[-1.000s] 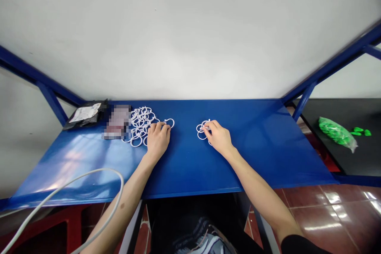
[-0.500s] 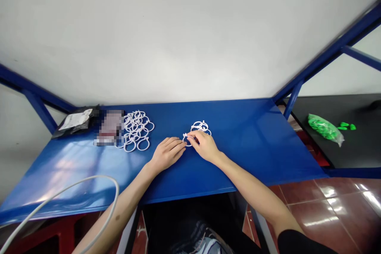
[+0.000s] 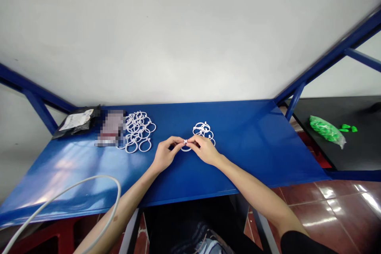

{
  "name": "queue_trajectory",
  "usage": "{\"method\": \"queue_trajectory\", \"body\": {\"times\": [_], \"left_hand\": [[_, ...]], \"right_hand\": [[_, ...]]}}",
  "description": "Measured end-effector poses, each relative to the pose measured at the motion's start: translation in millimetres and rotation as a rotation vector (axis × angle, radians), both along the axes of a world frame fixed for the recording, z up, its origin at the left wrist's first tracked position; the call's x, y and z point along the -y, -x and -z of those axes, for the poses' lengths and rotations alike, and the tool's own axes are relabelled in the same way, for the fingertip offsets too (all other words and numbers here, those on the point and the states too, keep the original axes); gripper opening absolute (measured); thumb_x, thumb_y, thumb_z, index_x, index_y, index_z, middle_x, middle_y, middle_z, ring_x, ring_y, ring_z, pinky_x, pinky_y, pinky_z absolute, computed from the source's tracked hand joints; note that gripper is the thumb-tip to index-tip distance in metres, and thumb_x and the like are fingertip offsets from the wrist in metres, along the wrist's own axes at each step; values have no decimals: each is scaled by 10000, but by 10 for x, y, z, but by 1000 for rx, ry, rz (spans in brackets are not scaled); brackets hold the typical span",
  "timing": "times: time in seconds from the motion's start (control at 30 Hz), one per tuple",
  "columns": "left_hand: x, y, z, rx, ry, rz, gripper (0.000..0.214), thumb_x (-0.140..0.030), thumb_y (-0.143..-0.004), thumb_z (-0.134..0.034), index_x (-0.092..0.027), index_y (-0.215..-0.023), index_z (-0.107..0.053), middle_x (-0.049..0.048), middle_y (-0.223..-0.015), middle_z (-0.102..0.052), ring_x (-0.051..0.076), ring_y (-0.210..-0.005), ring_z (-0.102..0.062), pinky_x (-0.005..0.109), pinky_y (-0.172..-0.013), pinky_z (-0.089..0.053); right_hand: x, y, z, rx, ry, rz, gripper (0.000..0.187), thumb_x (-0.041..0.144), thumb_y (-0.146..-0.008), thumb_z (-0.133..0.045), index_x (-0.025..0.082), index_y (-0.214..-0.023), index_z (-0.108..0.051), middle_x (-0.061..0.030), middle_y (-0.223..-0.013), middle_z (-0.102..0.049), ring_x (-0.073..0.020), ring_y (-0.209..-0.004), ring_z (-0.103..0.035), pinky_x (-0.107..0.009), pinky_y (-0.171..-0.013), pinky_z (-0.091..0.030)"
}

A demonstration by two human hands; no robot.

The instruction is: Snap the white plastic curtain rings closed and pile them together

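Between my two hands is a white ring [image 3: 186, 149], like a shower curtain ring, held by its top near the blue tabletop [image 3: 238, 127]. My left hand [image 3: 166, 152] pinches it from the left with thumb and forefinger. From the right, my right hand [image 3: 205, 150] pinches the same spot, fingertips almost meeting. Whether the ring's end is fastened is too small to tell. Just behind my right hand lies a small group of white rings [image 3: 204, 124], partly hidden by it. A larger pile of white rings [image 3: 145, 145] lies to the left of my left hand.
At the back left are a black plastic package [image 3: 79, 121] with a white label and a blurred-out flat item [image 3: 111, 127]. A white cable [image 3: 80, 182] loops across the front left. Blue frame bars flank the table. A bag of green pieces [image 3: 326, 130] sits on a black table at right.
My left hand has gone from lying flat beside the ring to pinching its top. My right hand has shifted slightly, and both hands now meet at the ring.
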State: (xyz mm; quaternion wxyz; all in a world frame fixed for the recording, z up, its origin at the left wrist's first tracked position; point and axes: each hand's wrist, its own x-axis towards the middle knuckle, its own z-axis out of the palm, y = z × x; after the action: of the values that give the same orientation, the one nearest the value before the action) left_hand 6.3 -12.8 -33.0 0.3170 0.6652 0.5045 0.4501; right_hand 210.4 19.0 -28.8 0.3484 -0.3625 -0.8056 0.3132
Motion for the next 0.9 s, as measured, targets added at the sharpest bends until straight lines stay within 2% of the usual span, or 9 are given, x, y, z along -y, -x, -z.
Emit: {"method": "queue_trajectory", "body": {"times": [0.13,0.27,0.47,0.73,0.9], "left_hand": [[-34,36,8,64,90,45,279,-446,-930,-672,-195,-1004,-768,60,-920,-797,199,-811,-760,298,-728,-614],[-44,56,33,99,88,30,243,-436,-901,-716,-221,-964,-808,58,-881,-793,193,-762,-741,296,-677,-594],[-25,20,39,120,0,45,179,-393,-906,-725,-254,-966,-820,64,-932,-812,207,-833,-727,377,-803,-598],[28,11,18,-32,-238,104,140,-262,-952,-675,-249,-1023,-794,54,-954,-807,183,-822,-718,341,-741,-595],[-29,-8,-19,-168,-299,103,158,-273,-979,-631,-239,-1053,-767,57,-976,-798,185,-841,-711,341,-759,-578]], "right_hand": [[15,20,-20,-20,7,6,183,345,-1041,-562,232,-1021,-705,-23,-908,-740,-156,-783,-690,-280,-741,-543],[19,40,-37,-42,-30,20,219,368,-1046,-547,239,-1016,-721,-26,-891,-737,-160,-781,-691,-291,-750,-554],[42,47,19,7,-115,8,231,337,-1068,-507,212,-1026,-697,-44,-919,-730,-160,-837,-700,-281,-771,-557],[131,14,-4,212,-235,-19,313,311,-1099,-406,190,-1021,-684,-58,-921,-721,-150,-779,-699,-249,-682,-538],[70,25,-13,199,-258,17,274,318,-1083,-453,188,-1005,-681,-49,-901,-733,-156,-758,-710,-252,-660,-537]]}}
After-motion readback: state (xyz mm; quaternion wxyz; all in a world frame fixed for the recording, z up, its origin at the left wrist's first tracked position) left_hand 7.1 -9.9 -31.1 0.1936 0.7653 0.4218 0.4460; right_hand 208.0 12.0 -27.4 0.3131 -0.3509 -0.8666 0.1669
